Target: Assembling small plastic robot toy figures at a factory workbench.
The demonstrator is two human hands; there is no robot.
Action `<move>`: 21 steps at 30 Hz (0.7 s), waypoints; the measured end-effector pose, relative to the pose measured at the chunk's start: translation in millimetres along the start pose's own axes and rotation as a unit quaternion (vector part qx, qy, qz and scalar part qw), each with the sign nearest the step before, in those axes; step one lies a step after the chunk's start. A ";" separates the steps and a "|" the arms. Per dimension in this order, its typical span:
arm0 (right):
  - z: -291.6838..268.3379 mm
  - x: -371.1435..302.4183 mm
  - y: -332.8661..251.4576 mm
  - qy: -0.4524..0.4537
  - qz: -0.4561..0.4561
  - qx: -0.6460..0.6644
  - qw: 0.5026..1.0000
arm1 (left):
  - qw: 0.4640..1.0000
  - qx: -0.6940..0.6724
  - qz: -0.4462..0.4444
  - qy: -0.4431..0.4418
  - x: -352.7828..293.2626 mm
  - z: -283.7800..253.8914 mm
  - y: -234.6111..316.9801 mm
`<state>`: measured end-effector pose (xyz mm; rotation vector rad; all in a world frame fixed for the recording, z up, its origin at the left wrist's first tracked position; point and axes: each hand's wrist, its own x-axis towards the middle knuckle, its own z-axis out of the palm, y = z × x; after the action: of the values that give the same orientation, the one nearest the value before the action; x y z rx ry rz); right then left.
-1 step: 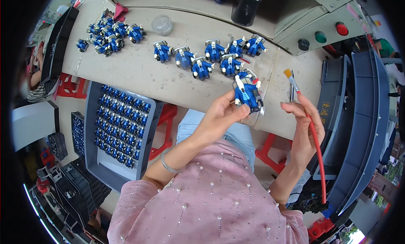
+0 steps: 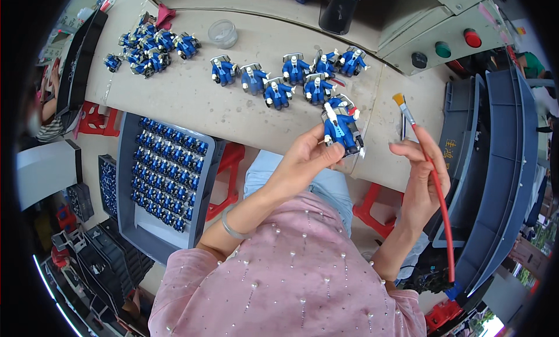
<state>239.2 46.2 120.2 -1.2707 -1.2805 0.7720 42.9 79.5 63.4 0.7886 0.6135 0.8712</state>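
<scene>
Left hand (image 2: 307, 157) pinches one blue figure (image 2: 339, 130), right hand (image 2: 420, 171) grips a brush (image 2: 442, 203) clear of it; loose figures (image 2: 317, 89) stand on bench (image 2: 291, 127), packed rows (image 2: 165, 174) fill most of tray (image 2: 207, 188).

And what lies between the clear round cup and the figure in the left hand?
In the head view, several blue-suited figures are on the tabletop between the clear round cup and the held figure in the left hand.
</scene>
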 end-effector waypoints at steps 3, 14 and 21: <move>1.3 -1.8 2.4 0.022 -0.024 -0.008 0.999 | 0.999 0.035 -0.032 -0.004 -0.9 0.5 -1.6; 16.2 -4.0 -6.7 0.010 -0.049 -0.080 0.996 | 0.998 0.062 0.005 -0.017 -2.7 9.6 -3.2; 15.5 2.3 -11.6 0.016 -0.083 -0.100 0.991 | 0.994 0.093 -0.024 -0.044 -0.4 3.7 -17.4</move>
<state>222.3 49.8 129.2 -1.3093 -1.4452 0.5129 52.9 70.8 51.5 0.9721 0.6398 0.7379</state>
